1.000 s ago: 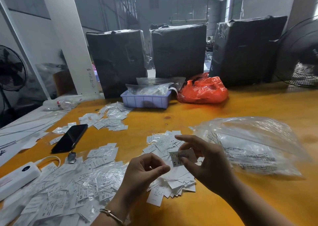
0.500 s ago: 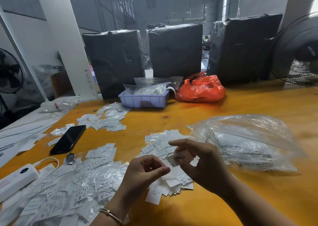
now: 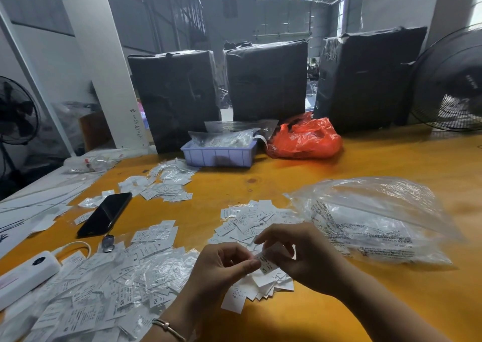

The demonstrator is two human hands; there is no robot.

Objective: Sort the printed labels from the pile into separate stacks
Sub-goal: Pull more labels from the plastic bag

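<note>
Printed white paper label (image 3: 265, 263) marked XS being pinched at both ends, just above the middle pile. Left hand (image 3: 221, 268) closing thumb and forefinger on its near-left end, grip clamped on the paper; right hand (image 3: 300, 253) curling fingers round its far-right end, grip likewise clamped. Thin metal bracelet (image 3: 169, 328) sitting on the left wrist.

Lying directly beneath the hands, a loose fanned pile of small white labels (image 3: 250, 227) on the orange wooden counter (image 3: 339, 167). Spreading to the left, a larger heap of labels in clear sleeves (image 3: 104, 289), several showing XS print. Resting beside that heap, a white rectangular power bank (image 3: 23, 276) with a white cable, and a black smartphone (image 3: 105, 214) lying face up. Sitting farther back on the left, a smaller scatter of white labels (image 3: 167, 185). Lying to the right of the hands, a crumpled clear plastic bag with black print (image 3: 373, 219). Standing near the back edge, a lilac plastic tray (image 3: 217, 155) holding clear bags, touching an orange-red plastic bag (image 3: 305, 138). Standing behind them, three black-wrapped parcels (image 3: 266, 81).
</note>
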